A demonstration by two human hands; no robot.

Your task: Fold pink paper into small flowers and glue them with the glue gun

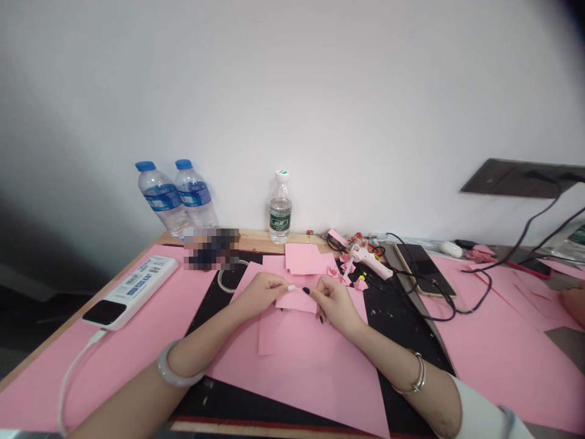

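Note:
A small piece of pink paper [297, 301] is pinched at its upper edge between both of my hands, above a large pink sheet [315, 372]. My left hand [266, 291] grips its left side with thumb and fingers closed. On the right side my right hand [333, 303] closes on the same piece, dark nails showing. Just beyond lie small pink paper cards [302, 258]. Folded pink paper roses [361, 283] sit to the right of my right hand, beside a pale pink glue gun [371, 261].
Two blue-capped water bottles [196, 194] and a green-labelled bottle [280, 210] stand by the wall. A white power bank [132, 292] with a cable lies left. Black cables [439, 317] cross a phone [423, 268] at right. Another person's hand [573, 302] shows at the right edge.

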